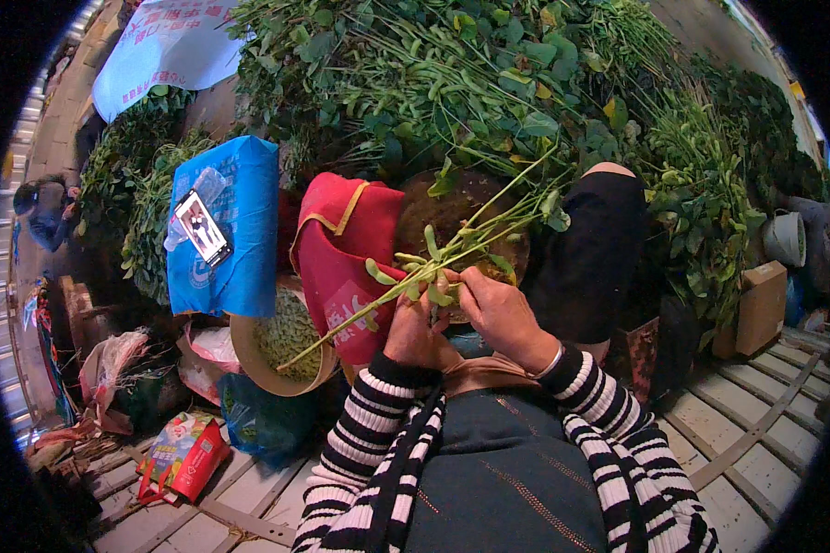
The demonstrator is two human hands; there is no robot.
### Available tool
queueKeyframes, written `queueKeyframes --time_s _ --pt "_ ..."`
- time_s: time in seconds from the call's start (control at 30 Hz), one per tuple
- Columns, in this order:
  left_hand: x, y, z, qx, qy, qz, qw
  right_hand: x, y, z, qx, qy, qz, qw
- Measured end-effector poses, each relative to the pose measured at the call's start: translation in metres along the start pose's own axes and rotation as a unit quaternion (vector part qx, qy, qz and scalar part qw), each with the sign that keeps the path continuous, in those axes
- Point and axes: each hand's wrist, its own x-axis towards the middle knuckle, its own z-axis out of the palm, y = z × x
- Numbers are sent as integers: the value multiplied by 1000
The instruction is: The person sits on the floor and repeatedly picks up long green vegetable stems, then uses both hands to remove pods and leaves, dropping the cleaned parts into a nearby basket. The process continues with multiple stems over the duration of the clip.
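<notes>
My left hand (418,325) is closed around a green soybean stalk (387,296) with pods, which slants from the lower left up to the right in front of my lap. My right hand (501,314) is beside it, thumb and forefinger pinched together at the pods and stems; what lies between these fingertips is partly hidden. Several pods (380,272) hang on the stalk close to my left hand. The stalk's bare end reaches over a tan bucket (242,352) that holds green pods (287,332). A red cloth (346,242) covers one of my knees.
A large heap of soybean plants (456,76) lies ahead. A phone (202,227) rests on a blue bag (252,228) at the left. Below are a teal plastic bag (263,415) and a red carrier bag (187,460). A cardboard box (761,304) and a pale bucket (785,238) stand at the right.
</notes>
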Motion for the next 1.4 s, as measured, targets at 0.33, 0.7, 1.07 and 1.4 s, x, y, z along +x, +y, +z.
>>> queueKeyframes --time_s 0.33,0.7,1.07,1.4 --pt "-4 -7 -10 24 -32 75 996 -2 12 5 136 -5 -54 989" --pt "-13 9 -3 418 -137 367 819 15 -42 -57 7 -38 -25 999" --pt "-6 14 -11 288 -162 199 923 43 -3 -39 -6 -78 -28 997" --pt "-4 16 -16 411 -131 286 856 46 7 -41 235 -87 -12 968"
